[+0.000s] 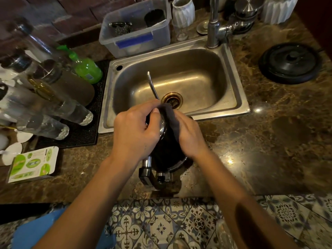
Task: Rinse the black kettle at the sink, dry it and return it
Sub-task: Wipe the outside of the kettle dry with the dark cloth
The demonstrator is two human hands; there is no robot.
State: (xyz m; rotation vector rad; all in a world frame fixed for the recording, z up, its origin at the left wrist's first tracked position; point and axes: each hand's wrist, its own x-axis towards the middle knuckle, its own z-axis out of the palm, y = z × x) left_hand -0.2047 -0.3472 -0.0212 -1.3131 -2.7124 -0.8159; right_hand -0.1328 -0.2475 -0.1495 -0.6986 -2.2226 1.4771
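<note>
The black kettle lies tilted over the counter edge in front of the steel sink, and its thin gooseneck spout points out over the basin. My left hand grips the kettle's upper body near the chrome rim. My right hand presses a dark grey cloth against the kettle's right side. The kettle's handle and chrome fittings face me at the bottom. Most of the kettle's body is hidden by both hands.
A round black kettle base sits on the marble counter to the right of the sink. The faucet stands behind the basin. A clear plastic tub, a green soap bottle, glass bottles on a black mat and a green-white box crowd the left.
</note>
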